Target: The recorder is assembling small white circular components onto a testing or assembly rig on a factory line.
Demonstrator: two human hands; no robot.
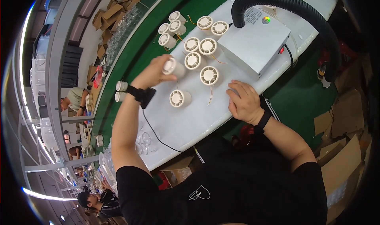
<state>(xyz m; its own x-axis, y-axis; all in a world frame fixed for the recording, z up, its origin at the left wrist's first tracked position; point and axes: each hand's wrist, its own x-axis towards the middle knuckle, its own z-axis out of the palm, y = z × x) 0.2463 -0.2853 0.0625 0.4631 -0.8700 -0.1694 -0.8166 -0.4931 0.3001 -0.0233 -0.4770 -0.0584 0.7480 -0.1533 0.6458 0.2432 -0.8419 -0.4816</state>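
My left hand (153, 72) is closed around a white cylindrical unit with a round vented cap (169, 66), held above the white work surface. A short wire hangs beneath it. My right hand (246, 103) rests at the near edge of the surface, fingers loosely bent and thumb apart from them; I see nothing held in it. Between the hands stand a vented white cylinder (209, 75) with a thin wire trailing toward me and another vented cylinder (180, 98). Several more like them, such as the cylinder (192, 60), are grouped just beyond my left hand.
A grey metal box (255, 39) with a red switch stands at the right, a thick black corrugated hose (293, 5) arching over it. Several white cylinders (167, 40) sit on the green belt beyond. Clear plastic rings (145, 142) lie at left. Cardboard boxes (342, 157) fill the right side.
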